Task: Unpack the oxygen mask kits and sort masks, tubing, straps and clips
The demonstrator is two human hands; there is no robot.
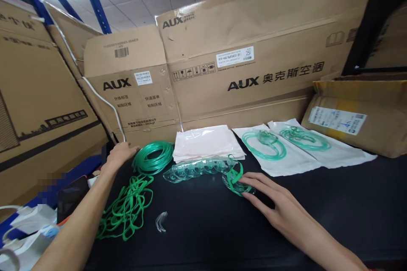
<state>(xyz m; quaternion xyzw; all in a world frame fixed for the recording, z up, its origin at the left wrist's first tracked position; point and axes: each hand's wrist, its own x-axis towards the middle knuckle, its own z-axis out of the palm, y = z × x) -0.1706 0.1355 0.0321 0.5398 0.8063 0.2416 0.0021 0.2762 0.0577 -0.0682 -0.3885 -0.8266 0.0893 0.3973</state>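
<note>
At the middle of the black table, my right hand (270,197) has its thumb and fingers around the near edge of a clear oxygen mask (228,184) with a green elastic strap (234,174). My left hand (120,154) reaches to the back left, beside a coil of green tubing (153,157); its fingertips are largely hidden. A row of nested clear green masks (197,169) lies just left of the mask at my right hand. Loose green elastic straps (130,209) form a tangled pile below the coil. Several thin metal strips (161,222) lie near the table's front.
White bags (208,142) are stacked behind the masks. At the right, green tubing sets (265,142) rest on white bags. Cardboard boxes (203,89) wall off the back, with an open box (359,114) at right. White plugs (33,220) and a white cable (106,100) are at left.
</note>
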